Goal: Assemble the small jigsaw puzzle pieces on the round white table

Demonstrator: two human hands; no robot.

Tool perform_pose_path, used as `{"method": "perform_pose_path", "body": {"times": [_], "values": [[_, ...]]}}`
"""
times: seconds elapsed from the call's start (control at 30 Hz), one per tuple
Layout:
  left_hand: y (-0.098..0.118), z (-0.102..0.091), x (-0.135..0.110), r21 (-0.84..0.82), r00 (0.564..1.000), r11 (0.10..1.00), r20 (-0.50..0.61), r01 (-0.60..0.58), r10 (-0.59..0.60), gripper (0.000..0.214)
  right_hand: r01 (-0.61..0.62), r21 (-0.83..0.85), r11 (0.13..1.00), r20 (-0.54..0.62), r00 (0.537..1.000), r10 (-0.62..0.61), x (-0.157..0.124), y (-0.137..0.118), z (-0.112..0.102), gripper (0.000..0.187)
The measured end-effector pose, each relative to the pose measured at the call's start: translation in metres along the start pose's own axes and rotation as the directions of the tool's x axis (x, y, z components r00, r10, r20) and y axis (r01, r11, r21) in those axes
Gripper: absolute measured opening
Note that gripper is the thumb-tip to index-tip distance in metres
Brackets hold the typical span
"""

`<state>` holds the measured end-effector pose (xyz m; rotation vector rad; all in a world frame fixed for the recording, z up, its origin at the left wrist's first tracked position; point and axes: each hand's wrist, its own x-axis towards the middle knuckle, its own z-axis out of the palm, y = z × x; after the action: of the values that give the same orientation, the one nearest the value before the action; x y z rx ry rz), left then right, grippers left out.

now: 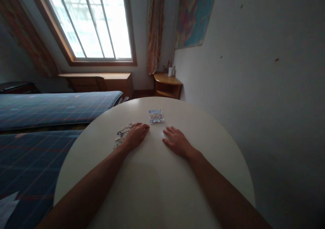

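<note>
On the round white table lies a loose heap of small jigsaw puzzle pieces, dark blue and pale. My left hand rests over the heap's right edge and hides part of it. Its fingers are curled together, and a small pale bit, seemingly a puzzle piece, shows at the fingertips. Palm down on the bare tabletop, my right hand has its fingers stretched out and holds nothing. Beyond and between both hands sits a small square printed picture, blue and tan, lying flat.
Left of the table are beds or benches with blue plaid mattresses. A wooden desk stands under the window. The corner shelf carries small items. A white wall runs along the right. White paper lies at lower left.
</note>
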<state>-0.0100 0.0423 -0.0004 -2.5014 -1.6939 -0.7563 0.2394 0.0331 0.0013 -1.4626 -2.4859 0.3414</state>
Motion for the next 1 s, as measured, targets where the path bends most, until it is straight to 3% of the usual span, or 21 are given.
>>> {"method": "perform_pose_path", "body": {"times": [0.37, 0.5, 0.63, 0.8, 1.0], "values": [[-0.005, 0.003, -0.004, 0.054, 0.997, 0.997, 0.056, -0.060, 0.057, 0.035, -0.012, -0.004, 1.000, 0.017, 1.000, 0.012, 0.000, -0.001, -0.001, 0.058], [-0.011, -0.007, -0.005, 0.136, 0.994, 0.986, -0.045, 0.100, -0.095, 0.032, 0.002, -0.002, 1.000, 0.020, 1.000, -0.002, 0.000, 0.001, -0.001, 0.059], [-0.029, -0.017, -0.007, 0.199, 0.955, 0.935, -0.114, 0.293, -0.275, 0.035, 0.005, -0.007, 1.000, 0.017, 1.000, -0.005, 0.000, 0.001, -0.002, 0.058], [-0.048, -0.013, -0.011, 0.201, 0.954, 0.933, -0.059, 0.300, -0.294, 0.037, 0.008, -0.008, 1.000, 0.013, 1.000, -0.008, 0.001, 0.003, 0.000, 0.058], [-0.047, -0.012, -0.007, 0.205, 0.961, 0.939, -0.029, 0.276, -0.275, 0.032, 0.007, -0.004, 1.000, 0.018, 1.000, -0.007, 0.000, 0.003, -0.001, 0.058]]}}
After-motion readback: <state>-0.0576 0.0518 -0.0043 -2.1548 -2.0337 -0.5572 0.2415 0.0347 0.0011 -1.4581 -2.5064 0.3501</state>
